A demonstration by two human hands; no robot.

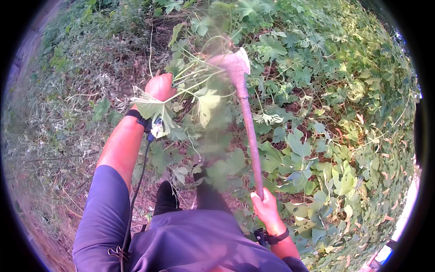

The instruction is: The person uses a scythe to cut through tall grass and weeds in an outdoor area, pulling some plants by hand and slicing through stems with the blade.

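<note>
My left hand point(159, 86) is closed around a bunch of green vines point(195, 97) with broad leaves, pulled up from the ground cover. My right hand point(264, 204) grips the lower end of a long wooden handle point(250, 136). The handle belongs to an axe-like tool whose metal head point(235, 63) is raised near the held vines and looks blurred. A black band with a cable sits on my left wrist point(138, 119), and another black band is on my right wrist. My dark shoes point(166, 197) show below the leaves.
Dense leafy vines point(335, 136) cover the ground ahead and to the right. Dry grass and bare soil point(68, 113) lie on the left. A pale strip of path point(403, 222) shows at the lower right edge.
</note>
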